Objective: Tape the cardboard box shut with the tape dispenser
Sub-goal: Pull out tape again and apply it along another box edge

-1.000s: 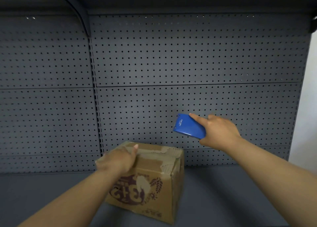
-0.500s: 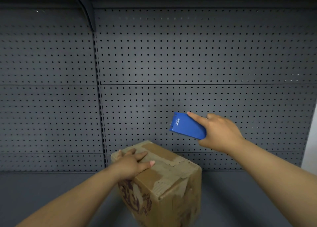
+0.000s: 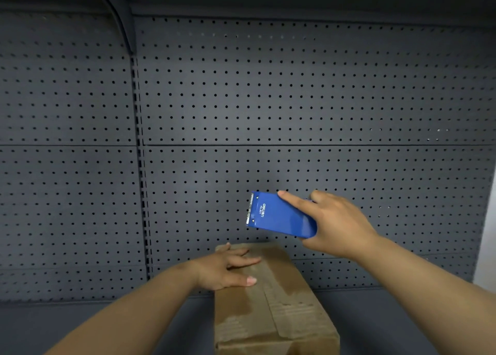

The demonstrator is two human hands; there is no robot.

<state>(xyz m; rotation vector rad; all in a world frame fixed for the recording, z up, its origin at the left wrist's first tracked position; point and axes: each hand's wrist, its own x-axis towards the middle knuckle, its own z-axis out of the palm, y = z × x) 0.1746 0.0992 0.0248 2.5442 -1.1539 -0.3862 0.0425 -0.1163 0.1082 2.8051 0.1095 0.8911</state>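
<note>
A brown cardboard box stands on the dark shelf at the lower middle, its closed top flaps facing up with torn patches and a centre seam. My left hand lies flat on the far left part of the box top, fingers spread. My right hand holds a blue tape dispenser in the air just above the far end of the box. Its toothed cutting edge points left and my index finger lies along its top. No tape strip can be seen.
A grey pegboard wall rises right behind the box. The dark shelf floor stretches to both sides of the box. A pale wall edge shows at the far right.
The box has been turned so its long side runs toward me, with my left hand staying on its top. The dispenser has dropped slightly and levelled out above the box.
</note>
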